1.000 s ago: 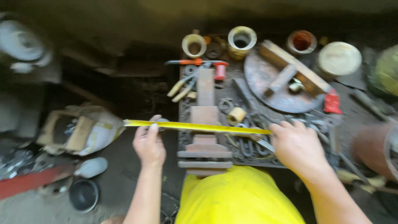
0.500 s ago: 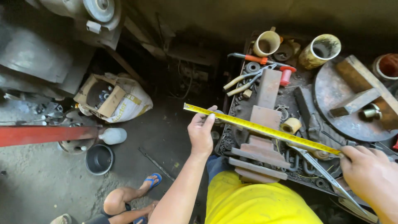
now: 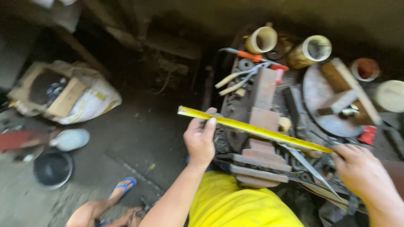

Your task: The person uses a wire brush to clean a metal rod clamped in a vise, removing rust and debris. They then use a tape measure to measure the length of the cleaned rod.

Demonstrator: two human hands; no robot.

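Both hands [image 3: 201,141] on yellow tape measure blade [image 3: 252,129], one at each end.

Glossy yellow metal tape measure [image 3: 252,129]; rusty, rough iron vise [image 3: 261,126]

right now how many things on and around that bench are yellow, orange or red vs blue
yellow: 2, tape measure blade, shirt
orange or red: 3, screwdriver handle, red spool, red can
blue: 1, sandal
total: 6
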